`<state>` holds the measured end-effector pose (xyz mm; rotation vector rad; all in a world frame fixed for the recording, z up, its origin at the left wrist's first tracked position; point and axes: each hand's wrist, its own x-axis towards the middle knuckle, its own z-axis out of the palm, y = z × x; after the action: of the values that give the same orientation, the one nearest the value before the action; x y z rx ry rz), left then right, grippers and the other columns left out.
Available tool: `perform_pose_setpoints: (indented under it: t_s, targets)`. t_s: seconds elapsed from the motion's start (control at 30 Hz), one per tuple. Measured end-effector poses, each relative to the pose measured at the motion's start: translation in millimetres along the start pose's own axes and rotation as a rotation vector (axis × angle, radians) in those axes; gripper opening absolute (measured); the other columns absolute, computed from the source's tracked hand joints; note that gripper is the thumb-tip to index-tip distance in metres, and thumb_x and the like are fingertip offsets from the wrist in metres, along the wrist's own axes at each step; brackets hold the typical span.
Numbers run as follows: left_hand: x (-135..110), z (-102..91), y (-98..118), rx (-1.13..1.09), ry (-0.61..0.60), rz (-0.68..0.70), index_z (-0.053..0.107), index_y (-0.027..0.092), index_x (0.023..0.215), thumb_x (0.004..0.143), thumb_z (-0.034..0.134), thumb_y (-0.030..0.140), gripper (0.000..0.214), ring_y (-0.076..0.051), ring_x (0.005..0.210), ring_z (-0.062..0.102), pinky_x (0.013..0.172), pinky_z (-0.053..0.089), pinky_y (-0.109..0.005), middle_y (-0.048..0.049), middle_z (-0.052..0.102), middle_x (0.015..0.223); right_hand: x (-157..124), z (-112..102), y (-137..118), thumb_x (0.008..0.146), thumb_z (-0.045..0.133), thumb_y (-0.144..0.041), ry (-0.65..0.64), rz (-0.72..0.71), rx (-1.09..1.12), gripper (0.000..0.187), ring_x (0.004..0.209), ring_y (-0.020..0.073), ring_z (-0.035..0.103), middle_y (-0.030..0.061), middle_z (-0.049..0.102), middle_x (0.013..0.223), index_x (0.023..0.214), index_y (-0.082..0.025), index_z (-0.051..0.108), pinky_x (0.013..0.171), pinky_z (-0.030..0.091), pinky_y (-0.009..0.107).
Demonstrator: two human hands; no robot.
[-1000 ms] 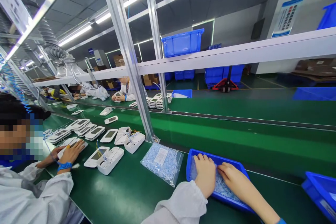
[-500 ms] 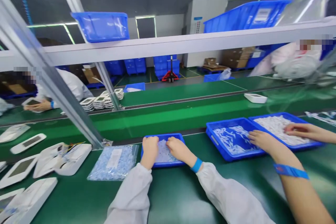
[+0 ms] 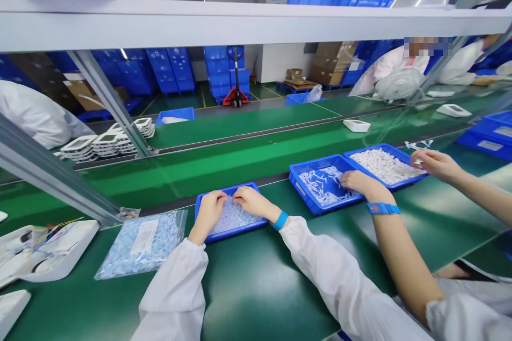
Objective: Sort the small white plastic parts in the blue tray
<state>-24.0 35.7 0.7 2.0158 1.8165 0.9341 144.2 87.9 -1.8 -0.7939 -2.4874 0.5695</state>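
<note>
A small blue tray (image 3: 236, 230) of tiny pale, bluish parts (image 3: 234, 216) lies on the green work surface. Over its left side is my left hand (image 3: 209, 212), fingertips pinched together low over the parts. My right hand (image 3: 256, 203), with a blue band at the wrist, reaches in from the right, its fingers also closed just above the parts. The fingertips of both hands almost meet; whatever they pinch is too small to make out. Left of the tray rests a clear bag (image 3: 142, 242) of light blue pieces with a white label.
At right, a co-worker's hands (image 3: 362, 184) work at two blue trays (image 3: 320, 208) of white parts. Opened white housings (image 3: 60, 256) with wires lie at left. A metal post (image 3: 60, 176) and white shelf beam (image 3: 200, 24) stand before me. Behind runs a green conveyor (image 3: 240, 154).
My view has shifted, turning right and downward. Both my hands stay over the small tray, fingertips closer together. The co-worker's far hand has lifted from the white parts to the tray's right edge.
</note>
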Motion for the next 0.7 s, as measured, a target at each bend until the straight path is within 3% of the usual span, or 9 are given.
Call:
perform_pose_setpoints:
  t_s: [0.1,0.2,0.33,0.47,0.7]
  targets:
    - [0,5.3,0,-0.079,-0.031,-0.048,0.069,0.017,0.085,0.077,0.055,0.015,0.016,-0.014,0.069,0.063,0.069,0.048,-0.025,-0.0016,0.07,0.075,2,-5,0,0.082,0.05,-0.008,0.078,0.057,0.132,0.022,0.082,0.0175,0.062,0.0082,0.07,0.084,0.084,-0.013,0.071,0.079,0.044,0.029]
    - [0,10.9,0,-0.107,-0.046,-0.071,0.068,0.016,0.093,0.071,0.059,0.01,0.024,-0.014,0.064,0.064,0.064,0.048,-0.024,-0.0007,0.069,0.071,5,-3,-2,0.08,0.055,-0.013,0.193,0.207,0.401,0.017,0.084,0.0179,0.064,0.0088,0.07,0.09,0.089,-0.013,0.071,0.077,0.047,0.03]
    - [-1,11.5,0,-0.091,-0.005,-0.072,0.069,0.017,0.078,0.072,0.059,0.012,0.012,-0.015,0.07,0.064,0.07,0.048,-0.026,-0.002,0.07,0.074,9,6,-2,0.076,0.062,-0.019,0.26,0.314,0.68,0.015,0.08,0.0177,0.065,0.0079,0.071,0.086,0.087,-0.012,0.069,0.074,0.049,0.029]
    - [-1,8.3,1,-0.031,0.091,-0.036,0.067,0.019,0.073,0.076,0.058,0.019,0.01,-0.017,0.073,0.064,0.073,0.047,-0.027,-0.0023,0.07,0.078,8,12,-3,0.08,0.057,-0.019,0.238,0.254,0.654,0.012,0.075,0.0158,0.063,0.0055,0.07,0.079,0.08,-0.013,0.068,0.07,0.048,0.026]
    - [-1,9.5,0,-0.167,0.058,-0.028,0.059,0.021,0.096,0.085,0.049,0.023,0.015,-0.015,0.071,0.065,0.066,0.044,-0.024,0.0004,0.071,0.077,6,8,-11,0.081,0.055,-0.016,0.233,0.228,0.543,0.014,0.081,0.0159,0.063,0.0055,0.07,0.088,0.087,-0.015,0.068,0.074,0.046,0.025]
